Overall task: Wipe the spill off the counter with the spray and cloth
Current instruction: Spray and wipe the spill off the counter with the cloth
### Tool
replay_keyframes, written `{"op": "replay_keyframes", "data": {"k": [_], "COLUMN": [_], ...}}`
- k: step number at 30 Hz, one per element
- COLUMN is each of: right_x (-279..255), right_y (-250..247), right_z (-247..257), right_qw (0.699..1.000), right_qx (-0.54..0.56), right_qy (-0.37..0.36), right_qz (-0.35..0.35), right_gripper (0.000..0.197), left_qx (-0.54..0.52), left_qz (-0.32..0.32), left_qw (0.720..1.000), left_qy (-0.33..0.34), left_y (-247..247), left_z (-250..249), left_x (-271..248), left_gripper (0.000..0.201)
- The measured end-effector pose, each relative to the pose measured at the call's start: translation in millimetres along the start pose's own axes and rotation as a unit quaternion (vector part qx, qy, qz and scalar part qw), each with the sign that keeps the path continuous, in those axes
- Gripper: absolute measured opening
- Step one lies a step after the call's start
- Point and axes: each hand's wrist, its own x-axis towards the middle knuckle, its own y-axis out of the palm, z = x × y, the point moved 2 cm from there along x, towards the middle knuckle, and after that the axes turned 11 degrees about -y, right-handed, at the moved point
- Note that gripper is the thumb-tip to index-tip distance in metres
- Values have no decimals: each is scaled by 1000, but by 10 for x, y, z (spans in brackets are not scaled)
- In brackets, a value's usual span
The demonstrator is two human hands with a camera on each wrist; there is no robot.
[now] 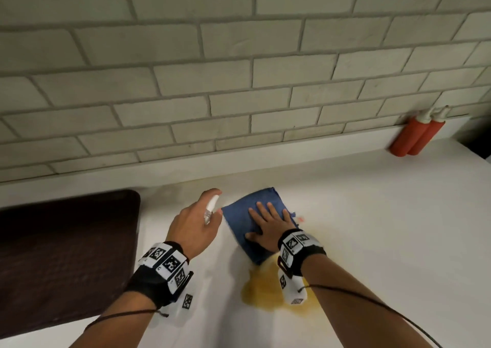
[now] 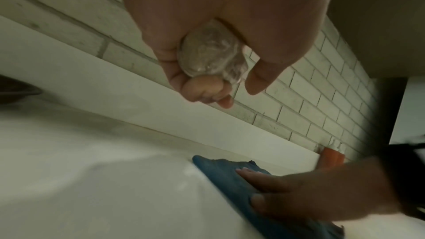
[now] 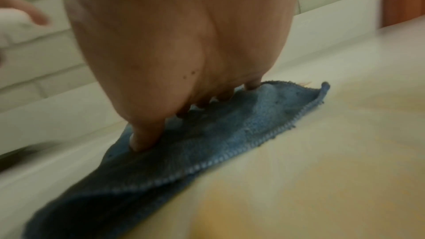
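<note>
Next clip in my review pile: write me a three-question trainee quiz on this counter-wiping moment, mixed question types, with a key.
1. True or false: the right hand lies flat on the blue cloth.
2. Multiple choice: the left hand holds a) a sponge, b) a small clear spray bottle, c) nothing.
3. Fill in: the yellow spill lies on the counter on the side of the cloth ____ the person.

Key: 1 true; 2 b; 3 nearer. Most of the spill is uncovered, and only the cloth's near corner reaches its edge. Two red bottles stand against the wall at the far right.
</note>
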Motion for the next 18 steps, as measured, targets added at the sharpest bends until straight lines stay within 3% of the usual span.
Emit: {"op": "replay_keyframes", "data": {"k": [5,11,14,18], "right_x": [227,521,632,550], "right_y": [-194,-151,-355,-462], "right_z": [-50,506,299,-229], "right_qw": [995,1000,999,992], "right_qx": [38,-2,16,59], "right_qy": [86,-20,-6,90], "right_qz": [-23,-21,-37,-62], "right_gripper": [78,77,79,81], "left_qx": [-29,-31,-41,-53], "left_qz": [-2,-15,-11,0], "left_qw": [1000,999,999,998], "left_qy": [10,13,34,29], "left_y": [-5,-64,-115,-111], "left_z": [186,297,220,183], "left_x": [-127,122,331,432], "left_gripper": [51,50,48,47]}}
